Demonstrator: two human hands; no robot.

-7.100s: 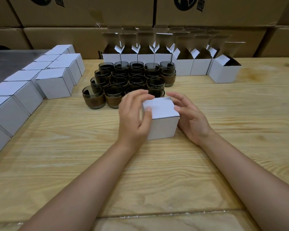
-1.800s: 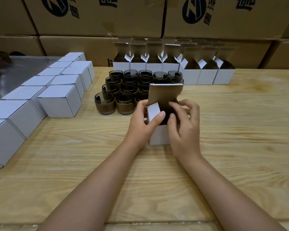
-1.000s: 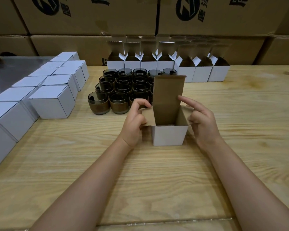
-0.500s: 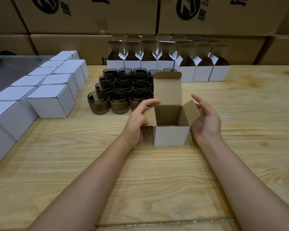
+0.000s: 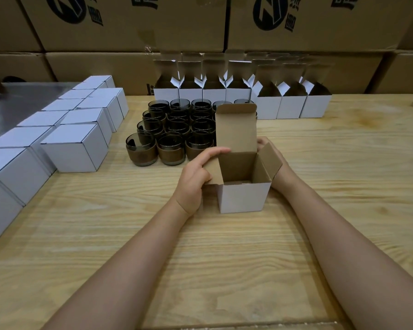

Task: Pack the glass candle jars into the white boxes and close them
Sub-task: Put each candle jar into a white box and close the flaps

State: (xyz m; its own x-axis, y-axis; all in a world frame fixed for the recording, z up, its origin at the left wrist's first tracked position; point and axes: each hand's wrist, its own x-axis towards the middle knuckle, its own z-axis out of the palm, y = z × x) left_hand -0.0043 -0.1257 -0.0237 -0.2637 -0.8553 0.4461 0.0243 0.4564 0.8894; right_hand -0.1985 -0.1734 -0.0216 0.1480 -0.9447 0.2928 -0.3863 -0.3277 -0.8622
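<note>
An open white box (image 5: pixel 243 197) stands on the wooden table (image 5: pixel 224 258) in front of me, its brown lid flap upright and both side flaps spread; its inside looks empty. My left hand (image 5: pixel 193 175) pinches the left side flap. My right hand (image 5: pixel 281 172) lies against the outside of the right flap, mostly hidden behind it, fingertips near the lid. Several dark glass candle jars (image 5: pixel 177 129) with brown bands stand grouped just behind the box.
A row of open white boxes (image 5: pixel 267 108) lines the back of the table. Several closed white boxes (image 5: pixel 76 148) sit in rows on the left, some on a metal surface (image 5: pixel 17 101). Large brown cartons (image 5: pixel 129 20) form a wall behind.
The earlier closed box is gone from the middle; another box was brought in and opened. Over the last second both hands spread its side flaps outward, and the right hand slid behind the right flap.
</note>
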